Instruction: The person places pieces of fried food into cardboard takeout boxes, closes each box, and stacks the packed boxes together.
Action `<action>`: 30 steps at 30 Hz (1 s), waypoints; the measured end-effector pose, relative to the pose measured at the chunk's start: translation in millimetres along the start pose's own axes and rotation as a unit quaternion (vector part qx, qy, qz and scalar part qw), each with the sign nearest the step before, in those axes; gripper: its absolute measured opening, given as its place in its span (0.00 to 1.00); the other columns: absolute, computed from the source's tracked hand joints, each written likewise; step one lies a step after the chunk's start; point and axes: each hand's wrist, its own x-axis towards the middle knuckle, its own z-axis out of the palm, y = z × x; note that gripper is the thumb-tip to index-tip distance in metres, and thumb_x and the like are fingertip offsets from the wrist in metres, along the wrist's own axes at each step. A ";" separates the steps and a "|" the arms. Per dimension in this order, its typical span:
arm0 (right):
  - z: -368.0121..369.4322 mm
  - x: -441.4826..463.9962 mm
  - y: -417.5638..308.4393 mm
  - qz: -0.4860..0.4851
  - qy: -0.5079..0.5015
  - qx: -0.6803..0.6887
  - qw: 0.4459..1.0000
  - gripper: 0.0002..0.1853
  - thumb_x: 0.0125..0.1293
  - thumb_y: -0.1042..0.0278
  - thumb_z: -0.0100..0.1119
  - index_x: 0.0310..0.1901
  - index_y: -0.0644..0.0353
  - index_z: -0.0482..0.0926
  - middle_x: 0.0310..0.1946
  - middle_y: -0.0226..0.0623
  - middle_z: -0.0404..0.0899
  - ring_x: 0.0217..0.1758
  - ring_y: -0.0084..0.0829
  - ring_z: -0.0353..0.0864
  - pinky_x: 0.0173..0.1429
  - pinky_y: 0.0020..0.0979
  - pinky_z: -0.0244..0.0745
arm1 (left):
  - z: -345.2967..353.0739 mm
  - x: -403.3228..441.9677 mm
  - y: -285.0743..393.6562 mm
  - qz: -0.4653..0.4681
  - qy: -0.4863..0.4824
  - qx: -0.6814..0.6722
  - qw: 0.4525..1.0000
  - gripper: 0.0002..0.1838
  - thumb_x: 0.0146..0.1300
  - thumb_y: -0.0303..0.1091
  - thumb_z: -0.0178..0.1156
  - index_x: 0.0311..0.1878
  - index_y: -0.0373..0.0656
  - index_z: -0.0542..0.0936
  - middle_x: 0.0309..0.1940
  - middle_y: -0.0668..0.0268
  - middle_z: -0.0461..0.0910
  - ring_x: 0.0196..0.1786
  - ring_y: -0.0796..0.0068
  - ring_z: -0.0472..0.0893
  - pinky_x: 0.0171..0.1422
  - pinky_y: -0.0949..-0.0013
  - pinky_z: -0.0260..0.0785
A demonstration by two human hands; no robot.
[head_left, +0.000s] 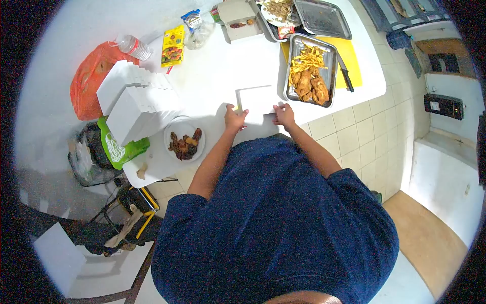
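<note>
My left hand (235,119) and my right hand (284,115) are at the table's near edge, on either side of a white cardboard box (255,100). Glare washes out most of that box, so its flaps and outline are hard to make out. Both hands have bent fingers and seem to grip its near corners. Just right of my right hand lies a metal tray (287,91) with french fries (310,58) and fried chicken (310,87). To the left of my left hand sits a white plate (201,152) of dark roasted meat pieces (185,145).
Stacked white boxes (134,109) stand at left by an orange bag (88,83), a plastic bottle (135,46) and a yellow packet (173,46). At right, a black-handled knife (347,78) lies on a yellow board (357,61). Behind are an open box (238,15) and another tray (324,17).
</note>
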 end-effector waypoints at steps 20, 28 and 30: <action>46.2 83.5 -28.9 -0.150 0.016 -0.111 0.982 0.24 0.65 0.58 0.62 0.48 0.70 0.64 0.36 0.45 0.74 0.34 0.32 0.79 0.27 0.33 0.81 | 0.1 77.9 38.4 0.054 0.044 0.017 0.997 0.25 0.52 0.43 0.70 0.49 0.36 0.78 0.36 0.57 0.82 0.39 0.66 0.81 0.47 0.64 0.72; 35.0 84.0 -86.5 -0.116 -0.024 0.036 0.992 0.19 0.66 0.64 0.61 0.44 0.68 0.64 0.46 0.46 0.69 0.43 0.33 0.80 0.35 0.32 0.84 | -0.9 100.1 68.2 0.119 0.025 -0.035 0.992 0.26 0.53 0.41 0.70 0.51 0.37 0.76 0.41 0.54 0.81 0.45 0.61 0.80 0.53 0.62 0.71; 34.7 90.8 -96.0 -0.128 -0.015 0.035 0.991 0.24 0.66 0.66 0.61 0.55 0.70 0.63 0.48 0.45 0.71 0.43 0.33 0.81 0.41 0.31 0.83 | 0.1 110.7 75.5 0.219 0.042 0.024 0.974 0.27 0.53 0.41 0.69 0.54 0.37 0.76 0.43 0.52 0.80 0.48 0.58 0.79 0.54 0.61 0.71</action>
